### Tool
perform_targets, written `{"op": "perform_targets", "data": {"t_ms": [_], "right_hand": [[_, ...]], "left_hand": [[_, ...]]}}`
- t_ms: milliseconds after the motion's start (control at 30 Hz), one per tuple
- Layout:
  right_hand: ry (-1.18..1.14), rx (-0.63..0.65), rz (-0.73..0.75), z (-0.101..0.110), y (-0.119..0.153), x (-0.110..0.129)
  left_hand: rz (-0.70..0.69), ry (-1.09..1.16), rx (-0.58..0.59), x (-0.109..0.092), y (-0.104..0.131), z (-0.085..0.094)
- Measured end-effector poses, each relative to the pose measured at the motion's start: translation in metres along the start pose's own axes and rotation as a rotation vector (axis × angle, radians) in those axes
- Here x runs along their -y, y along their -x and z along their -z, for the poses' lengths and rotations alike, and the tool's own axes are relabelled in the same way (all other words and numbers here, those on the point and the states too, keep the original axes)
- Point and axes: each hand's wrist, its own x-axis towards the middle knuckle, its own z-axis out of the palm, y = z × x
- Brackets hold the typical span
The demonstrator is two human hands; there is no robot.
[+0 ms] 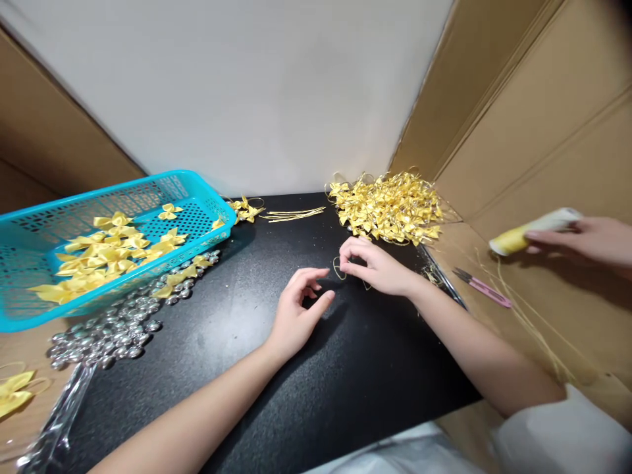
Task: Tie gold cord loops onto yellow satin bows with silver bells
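My right hand (378, 266) is over the black board (237, 342), thumb and forefinger pinched on a thin gold cord (337, 268). A small loop of that cord sticks out to the left of the fingertips, and a short end shows below the hand. Just left of it my left hand (299, 313) is open, its fingers curved and the thumb apart, with nothing seen in it. Beyond my right hand lies a heap of yellow ribbon bows (390, 207) with cord loops. Several cut lengths of gold cord (296, 214) lie at the board's far edge.
At left a blue basket (207, 191) holds yellow bows, with silver beads (118, 329) along its front. Pink-handled thread snips (486, 289) lie at right. Another person's hand (597, 240) holds a spool of yellow thread (518, 238). A white wall (276, 85) stands behind.
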Motion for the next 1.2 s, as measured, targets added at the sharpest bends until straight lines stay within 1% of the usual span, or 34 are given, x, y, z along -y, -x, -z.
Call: {"op": "perform_targets", "data": {"t_ms": [67, 167, 233, 333, 467, 533, 600, 633, 667, 733, 800, 900, 967, 1067, 1133, 1200], "right_hand": [[-0.102, -0.03, 0.007, -0.009, 0.002, 0.006], [-0.213, -0.102, -0.025, -0.024, 0.003, 0.011], [-0.262, -0.136, -0.054, -0.032, 0.003, 0.011], [-0.352, -0.149, -0.096, -0.042, 0.003, 0.007], [-0.474, -0.167, -0.122, -0.048, 0.004, 0.002], [-0.464, -0.231, -0.128, -0.045, 0.005, 0.0], [-0.375, -0.308, -0.093, -0.038, 0.008, -0.001], [-0.318, -0.321, -0.062, -0.034, 0.009, -0.001], [-0.263, -0.31, -0.032, -0.03, 0.01, 0.0], [-0.189, -0.236, 0.0, -0.026, 0.013, 0.001], [-0.157, -0.166, 0.012, -0.026, 0.013, 0.003], [-0.154, -0.152, 0.041, -0.03, 0.013, 0.003], [-0.167, -0.184, 0.046, -0.032, 0.013, 0.002], [-0.201, -0.238, 0.035, -0.034, 0.013, -0.002], [-0.229, -0.278, 0.036, -0.036, 0.014, -0.003], [-0.24, -0.328, 0.046, -0.039, 0.015, -0.002]], "left_hand": [[-0.005, 0.002, 0.019, -0.003, -0.005, -0.001], [0.044, -0.001, 0.044, -0.005, -0.011, 0.0], [0.082, -0.005, 0.04, -0.005, -0.013, 0.001], [0.096, 0.021, 0.042, -0.004, -0.014, 0.002], [0.142, 0.066, 0.06, -0.004, -0.015, 0.002], [0.189, 0.063, 0.076, -0.006, -0.015, 0.003], [0.238, 0.043, 0.106, -0.009, -0.016, 0.006], [0.259, 0.031, 0.129, -0.01, -0.017, 0.007], [0.275, 0.016, 0.156, -0.011, -0.017, 0.008], [0.287, -0.017, 0.216, -0.013, -0.018, 0.01], [0.28, -0.049, 0.255, -0.013, -0.019, 0.011], [0.296, -0.073, 0.277, -0.012, -0.02, 0.012], [0.324, -0.052, 0.276, -0.011, -0.02, 0.013], [0.334, 0.049, 0.256, -0.01, -0.021, 0.014], [0.341, 0.157, 0.217, -0.008, -0.021, 0.013], [0.381, 0.288, 0.154, -0.006, -0.022, 0.012]]}}
